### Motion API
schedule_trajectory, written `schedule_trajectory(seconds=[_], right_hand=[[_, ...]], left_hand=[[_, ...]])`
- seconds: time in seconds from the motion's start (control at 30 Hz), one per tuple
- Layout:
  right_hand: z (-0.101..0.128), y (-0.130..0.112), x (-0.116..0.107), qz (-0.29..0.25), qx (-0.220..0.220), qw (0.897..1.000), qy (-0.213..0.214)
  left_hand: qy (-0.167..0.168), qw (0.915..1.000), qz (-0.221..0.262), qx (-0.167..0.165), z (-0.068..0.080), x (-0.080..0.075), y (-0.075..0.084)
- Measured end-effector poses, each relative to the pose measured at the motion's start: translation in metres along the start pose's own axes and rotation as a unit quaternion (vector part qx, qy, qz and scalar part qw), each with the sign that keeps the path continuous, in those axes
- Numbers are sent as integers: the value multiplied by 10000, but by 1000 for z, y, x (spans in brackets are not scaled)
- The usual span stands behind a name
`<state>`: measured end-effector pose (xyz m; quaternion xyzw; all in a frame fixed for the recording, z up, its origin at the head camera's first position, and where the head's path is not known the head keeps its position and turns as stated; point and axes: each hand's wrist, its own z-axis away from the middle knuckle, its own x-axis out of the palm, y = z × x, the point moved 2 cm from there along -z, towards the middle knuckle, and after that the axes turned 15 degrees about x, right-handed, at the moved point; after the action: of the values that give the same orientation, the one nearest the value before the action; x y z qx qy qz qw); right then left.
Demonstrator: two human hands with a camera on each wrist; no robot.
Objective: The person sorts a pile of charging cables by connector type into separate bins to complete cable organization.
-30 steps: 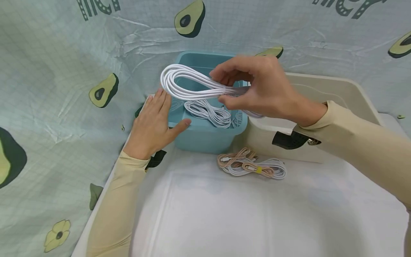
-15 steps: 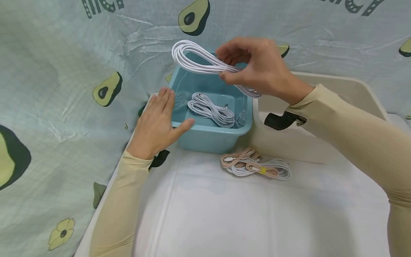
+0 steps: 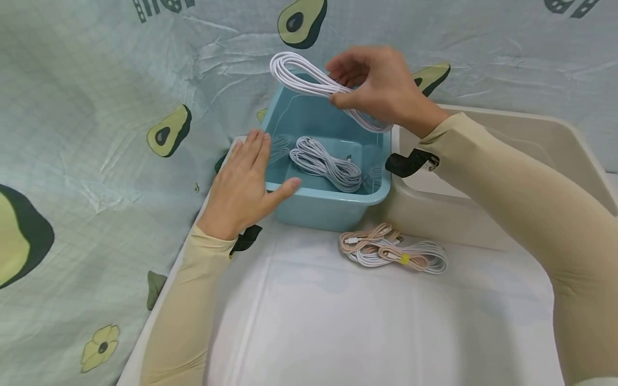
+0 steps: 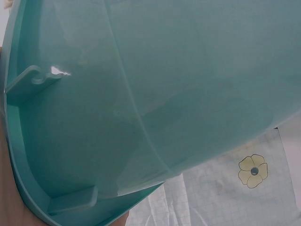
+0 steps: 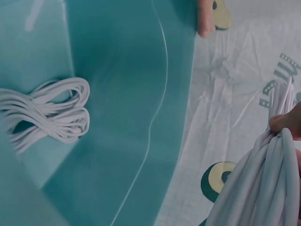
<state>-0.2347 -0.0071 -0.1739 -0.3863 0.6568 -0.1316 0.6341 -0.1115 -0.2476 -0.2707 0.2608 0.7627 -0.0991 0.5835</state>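
Note:
Above the blue bin (image 3: 328, 201), my right hand (image 3: 381, 86) pinches a coiled white cable (image 3: 309, 78) near its middle, thumb below and fingers above. In the right wrist view the held cable (image 5: 263, 179) fills the lower right corner. My left hand (image 3: 241, 185) rests with straight fingers on the bin's left rim, thumb stretched along the front. Another white cable coil (image 3: 325, 163) lies on the bin's floor, also seen as a white bundle (image 5: 51, 110) in the right wrist view. The left wrist view shows mostly the bin's outer wall (image 4: 188, 70).
To the right of the blue bin stands a larger beige bin (image 3: 434, 214), partly behind my right forearm. In front of both, a bundle of peach and white cables (image 3: 393, 249) lies on the white table (image 3: 338, 321). An avocado-print sheet (image 3: 96, 134) hangs behind and left.
My right hand has lifted the white cable up and back over the blue bin, uncovering more of the bin's inside. My left hand stays on the rim; the view has shifted slightly.

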Motion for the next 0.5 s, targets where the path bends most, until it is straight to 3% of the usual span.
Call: schedule_trajectory(seconds=[0.5], right_hand=[[-39,18,24,43,565,9979,-300]], left_hand=[[28,10000,-8,-58,0,0,1]])
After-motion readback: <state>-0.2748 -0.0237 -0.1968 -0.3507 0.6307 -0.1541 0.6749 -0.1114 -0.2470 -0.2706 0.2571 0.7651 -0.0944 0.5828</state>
